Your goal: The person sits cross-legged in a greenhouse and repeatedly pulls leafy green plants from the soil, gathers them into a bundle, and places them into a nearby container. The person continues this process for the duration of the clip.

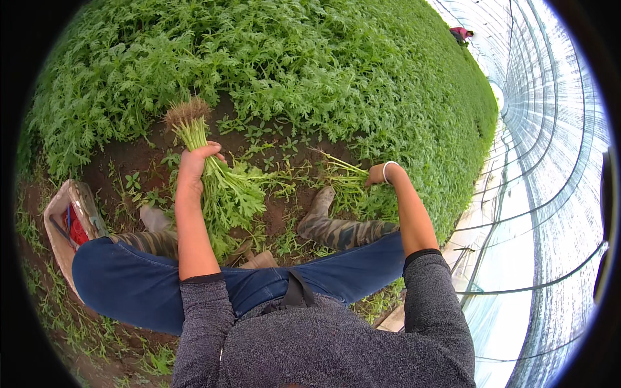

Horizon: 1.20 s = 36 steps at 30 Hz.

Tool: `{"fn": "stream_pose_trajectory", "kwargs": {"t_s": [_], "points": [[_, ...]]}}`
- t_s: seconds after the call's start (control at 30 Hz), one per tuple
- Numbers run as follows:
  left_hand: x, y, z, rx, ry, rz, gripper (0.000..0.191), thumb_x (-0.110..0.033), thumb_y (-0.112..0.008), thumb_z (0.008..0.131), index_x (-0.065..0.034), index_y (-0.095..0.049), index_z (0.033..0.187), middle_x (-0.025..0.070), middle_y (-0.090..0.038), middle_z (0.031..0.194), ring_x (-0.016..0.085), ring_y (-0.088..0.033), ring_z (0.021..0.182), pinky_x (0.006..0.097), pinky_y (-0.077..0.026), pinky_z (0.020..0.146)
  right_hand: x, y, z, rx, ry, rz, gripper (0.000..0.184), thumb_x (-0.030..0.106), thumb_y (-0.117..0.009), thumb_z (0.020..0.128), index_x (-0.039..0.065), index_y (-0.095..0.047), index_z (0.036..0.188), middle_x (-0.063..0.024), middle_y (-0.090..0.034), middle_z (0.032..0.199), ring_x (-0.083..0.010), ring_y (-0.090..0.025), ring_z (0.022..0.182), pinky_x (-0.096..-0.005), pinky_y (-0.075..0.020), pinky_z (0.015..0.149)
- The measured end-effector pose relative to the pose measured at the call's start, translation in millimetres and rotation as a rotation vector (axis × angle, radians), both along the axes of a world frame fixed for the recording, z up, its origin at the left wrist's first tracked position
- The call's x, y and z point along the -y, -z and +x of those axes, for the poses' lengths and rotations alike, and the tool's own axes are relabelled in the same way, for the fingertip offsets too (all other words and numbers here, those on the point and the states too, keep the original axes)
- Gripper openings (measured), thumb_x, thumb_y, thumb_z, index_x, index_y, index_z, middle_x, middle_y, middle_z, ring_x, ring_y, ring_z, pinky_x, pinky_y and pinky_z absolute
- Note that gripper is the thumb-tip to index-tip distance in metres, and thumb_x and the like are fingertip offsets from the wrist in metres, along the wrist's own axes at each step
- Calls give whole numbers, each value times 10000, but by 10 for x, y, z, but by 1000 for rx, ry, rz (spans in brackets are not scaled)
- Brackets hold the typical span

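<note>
Gripped by its pale stems in my left hand [195, 167] is a thick bunch of leafy greens [233, 191]. Its brown roots [188, 112] point away from me, and the leaves hang back toward my lap. Out to the right, my right hand [377, 174], with a white bracelet [386, 171] at the wrist, is closed around a few thin stems [339, 162]. Their root end points left, above the soil. Leaves and the hand's own back hide the fingertips there.
A dense bed of the same greens [291, 58] stands ahead. Camouflage boots [335, 228] rest on soil with scattered plants. At left sits a box [60, 233] holding red material [75, 228]. A plastic-covered hoop tunnel [543, 194] curves along the right; another person [461, 34] bends far off.
</note>
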<state>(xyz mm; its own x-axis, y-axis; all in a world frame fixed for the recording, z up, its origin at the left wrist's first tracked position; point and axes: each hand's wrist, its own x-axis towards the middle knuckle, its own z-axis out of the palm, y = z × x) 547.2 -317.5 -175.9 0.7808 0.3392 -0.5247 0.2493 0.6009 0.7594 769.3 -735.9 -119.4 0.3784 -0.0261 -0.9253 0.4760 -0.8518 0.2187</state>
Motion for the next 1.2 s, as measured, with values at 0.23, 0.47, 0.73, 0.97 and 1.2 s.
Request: {"fn": "stream_pose_trajectory", "kwargs": {"t_s": [0.23, 0.47, 0.73, 0.97, 1.2], "points": [[647, 598, 35, 133, 239, -437, 319, -91, -606, 756, 62, -639, 1034, 96, -665, 717, 221, -667, 665, 365, -558, 699, -913, -735, -316, 283, 151, 355, 736, 578, -625, 823, -84, -568, 1141, -226, -636, 1083, -318, -604, 968, -404, -463, 859], [1006, 583, 17, 334, 238, -708, 602, -102, -558, 765, 25, -468, 1347, 107, -575, 1310, 235, -628, 974, 363, -483, 904, -1557, -248, -934, 143, 484, 912, 791, 637, -473, 905, -115, -568, 1131, -140, -619, 861, -197, -561, 817, -338, -468, 758], [846, 682, -84, 270, 122, -656, 438, -81, -597, 794, 7, -566, 1222, 108, -671, 1049, 186, -652, 814, 337, -544, 765, -1747, 20, -1244, 153, 418, 955, 601, 504, -544, 930, -93, -568, 866, -78, -539, 682, -151, -479, 666, -335, -443, 635], [910, 798, -13, 161, 94, -471, 214, -127, -702, 817, -35, -647, 1002, 72, -692, 903, 175, -650, 717, 334, -533, 760, -1738, -116, -1041, 111, 539, 864, 518, 471, -560, 934, -41, -547, 854, -17, -509, 635, -124, -457, 574, -297, -416, 542], [838, 994, -114, -425, -80, -184, 201, -160, -651, 873, -79, -685, 1054, 123, -531, 1335, 259, -471, 1213, 473, -410, 1010, -1648, -271, -838, 2, 685, 918, 418, 438, -549, 949, 58, -487, 787, 12, -450, 597, -90, -381, 525, -274, -342, 502]]}}
